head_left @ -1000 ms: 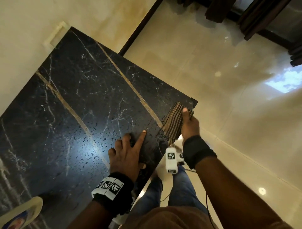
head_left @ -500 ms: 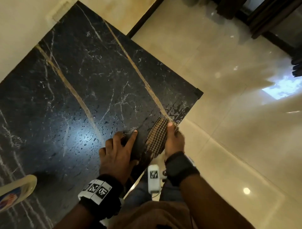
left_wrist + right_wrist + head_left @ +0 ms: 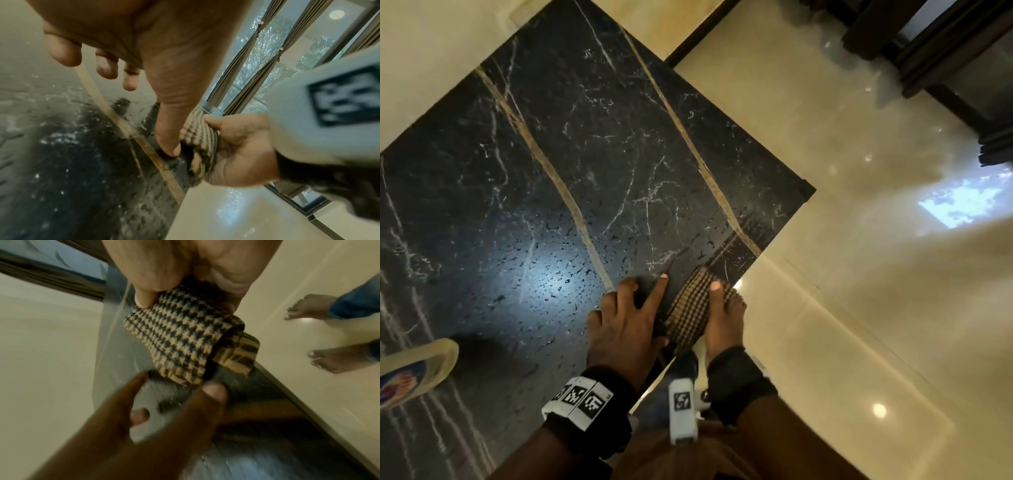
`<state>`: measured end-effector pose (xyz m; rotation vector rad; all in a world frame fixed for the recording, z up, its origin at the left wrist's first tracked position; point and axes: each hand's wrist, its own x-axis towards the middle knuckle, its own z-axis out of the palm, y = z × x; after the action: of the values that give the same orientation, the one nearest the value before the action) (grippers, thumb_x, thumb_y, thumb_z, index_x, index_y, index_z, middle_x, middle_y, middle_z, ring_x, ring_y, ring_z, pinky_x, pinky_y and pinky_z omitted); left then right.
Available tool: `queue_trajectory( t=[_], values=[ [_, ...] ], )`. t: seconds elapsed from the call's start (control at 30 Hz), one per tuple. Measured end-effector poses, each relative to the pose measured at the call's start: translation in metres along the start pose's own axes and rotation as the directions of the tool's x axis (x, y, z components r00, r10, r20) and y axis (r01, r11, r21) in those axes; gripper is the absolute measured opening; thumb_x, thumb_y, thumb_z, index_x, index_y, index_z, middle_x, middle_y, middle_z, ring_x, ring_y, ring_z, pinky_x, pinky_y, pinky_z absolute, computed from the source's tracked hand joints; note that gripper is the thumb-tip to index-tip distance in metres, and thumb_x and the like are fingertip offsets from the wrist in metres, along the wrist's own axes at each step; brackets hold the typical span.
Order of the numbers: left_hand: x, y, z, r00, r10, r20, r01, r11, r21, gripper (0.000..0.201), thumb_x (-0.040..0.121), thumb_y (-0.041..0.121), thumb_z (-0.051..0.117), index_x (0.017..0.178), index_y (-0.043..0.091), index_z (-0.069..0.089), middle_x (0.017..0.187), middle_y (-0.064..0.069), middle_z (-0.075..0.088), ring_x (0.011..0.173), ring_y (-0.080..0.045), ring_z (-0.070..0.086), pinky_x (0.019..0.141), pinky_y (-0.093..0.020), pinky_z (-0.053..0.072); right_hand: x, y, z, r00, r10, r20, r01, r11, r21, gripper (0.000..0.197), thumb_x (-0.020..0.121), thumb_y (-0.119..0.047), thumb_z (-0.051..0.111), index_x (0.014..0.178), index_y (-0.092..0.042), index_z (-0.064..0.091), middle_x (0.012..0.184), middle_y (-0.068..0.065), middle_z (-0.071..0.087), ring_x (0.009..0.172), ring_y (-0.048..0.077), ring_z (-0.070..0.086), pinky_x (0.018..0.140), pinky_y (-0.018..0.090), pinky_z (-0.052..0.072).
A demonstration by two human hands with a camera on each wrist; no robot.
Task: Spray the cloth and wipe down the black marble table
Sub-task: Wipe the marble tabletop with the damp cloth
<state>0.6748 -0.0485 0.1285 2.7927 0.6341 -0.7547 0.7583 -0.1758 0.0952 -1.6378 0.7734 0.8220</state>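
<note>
The cloth (image 3: pixel 690 315), a folded houndstooth square, now sits at the tabletop's (image 3: pixel 592 144) near edge, beside the near right corner; a second ago we had it farther along at that corner's far side, so this wiping stroke has drawn back toward us. Droplets still bead across the left and middle, meaning most wiping seems left. Our left hand (image 3: pixel 625 318) rests on the marble with spread, relaxed fingers. Our right hand (image 3: pixel 724 320) pinches the cloth, thumb on top. Only the right wrist view shows bare feet (image 3: pixel 320 360) on the floor.
</note>
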Motion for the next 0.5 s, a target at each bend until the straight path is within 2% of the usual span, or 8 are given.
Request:
queue_trajectory(
  t=[0.03,0.07,0.13,0.17,0.23,0.3,0.4,0.5],
  values=[
    [-0.001,-0.001,0.001,1.000,0.001,-0.011,-0.001,1.000,-0.014,0.106,0.070,0.057,0.076,0.154,0.046,0.011,0.142,-0.009,0.029,0.120,-0.030,0.037,0.093,-0.051,0.043,-0.010,0.007,0.002,0.999,0.022,0.029,-0.023,0.999,0.036,0.020,0.102,-0.043,0.049,0.093,-0.027,0.057,0.102,-0.011,0.061,0.099,0.009,0.059,0.096,0.034,0.044],
    [-0.002,-0.002,0.002,1.000,-0.003,-0.012,0.002,1.000,-0.024,0.105,0.071,0.057,0.075,0.154,0.046,0.012,0.142,-0.009,0.030,0.119,-0.030,0.037,0.091,-0.051,0.043,-0.018,0.008,0.005,0.999,0.001,0.038,-0.002,0.999,0.038,0.015,0.103,-0.031,0.050,0.088,-0.029,0.053,0.098,-0.017,0.058,0.093,0.001,0.055,0.092,0.030,0.042],
    [-0.005,-0.005,0.004,1.000,-0.013,-0.006,0.013,1.000,-0.023,0.104,0.071,0.058,0.074,0.154,0.046,0.012,0.142,-0.009,0.029,0.118,-0.029,0.036,0.092,-0.050,0.043,-0.017,0.014,0.007,0.999,-0.037,-0.003,0.037,0.997,0.061,0.014,0.103,-0.030,0.051,0.089,-0.030,0.055,0.098,-0.019,0.059,0.093,-0.001,0.054,0.092,0.028,0.040],
    [-0.007,-0.006,0.004,1.000,-0.017,-0.005,0.017,1.000,-0.014,0.105,0.070,0.059,0.074,0.154,0.046,0.012,0.142,-0.009,0.028,0.118,-0.029,0.036,0.093,-0.050,0.043,-0.009,0.013,0.007,0.999,-0.035,-0.032,0.037,0.996,0.079,0.015,0.102,-0.038,0.052,0.094,-0.028,0.061,0.102,-0.016,0.063,0.098,0.004,0.057,0.096,0.030,0.041],
    [-0.011,-0.008,0.005,1.000,-0.024,-0.013,0.024,1.000,-0.009,0.106,0.069,0.060,0.075,0.154,0.046,0.013,0.142,-0.008,0.027,0.119,-0.029,0.036,0.094,-0.050,0.043,0.013,0.015,0.009,0.994,-0.066,-0.084,0.067,0.998,0.010,0.057,0.090,-0.071,0.049,0.108,-0.021,0.070,0.115,-0.006,0.069,0.112,0.018,0.060,0.106,0.040,0.042],
    [-0.016,-0.012,0.008,0.999,-0.032,-0.016,0.032,0.999,-0.023,0.107,0.068,0.060,0.077,0.154,0.046,0.015,0.142,-0.007,0.027,0.118,-0.029,0.036,0.093,-0.050,0.043,0.048,0.009,0.000,0.978,-0.136,-0.161,0.135,0.991,-0.019,0.091,0.069,-0.094,0.041,0.110,-0.018,0.070,0.117,0.001,0.070,0.113,0.026,0.063,0.105,0.049,0.046],
    [-0.024,-0.016,0.015,0.998,-0.041,-0.038,0.040,0.999,-0.017,0.108,0.065,0.060,0.079,0.154,0.044,0.019,0.139,-0.010,0.034,0.114,-0.031,0.039,0.088,-0.050,0.044,0.059,-0.045,-0.010,0.966,-0.189,-0.174,0.200,0.979,0.045,0.065,0.080,-0.073,0.051,0.099,-0.014,0.070,0.112,0.006,0.071,0.107,0.029,0.065,0.098,0.049,0.052],
    [-0.031,-0.020,0.019,0.998,-0.056,-0.037,0.056,0.998,-0.021,0.109,0.066,0.060,0.079,0.154,0.044,0.016,0.142,-0.011,0.034,0.117,-0.032,0.038,0.091,-0.051,0.043,0.059,-0.069,-0.020,0.959,-0.210,-0.190,0.224,0.973,0.057,0.054,0.099,-0.051,0.048,0.123,-0.005,0.063,0.122,0.010,0.066,0.108,0.026,0.060,0.100,0.043,0.050]
  ],
)
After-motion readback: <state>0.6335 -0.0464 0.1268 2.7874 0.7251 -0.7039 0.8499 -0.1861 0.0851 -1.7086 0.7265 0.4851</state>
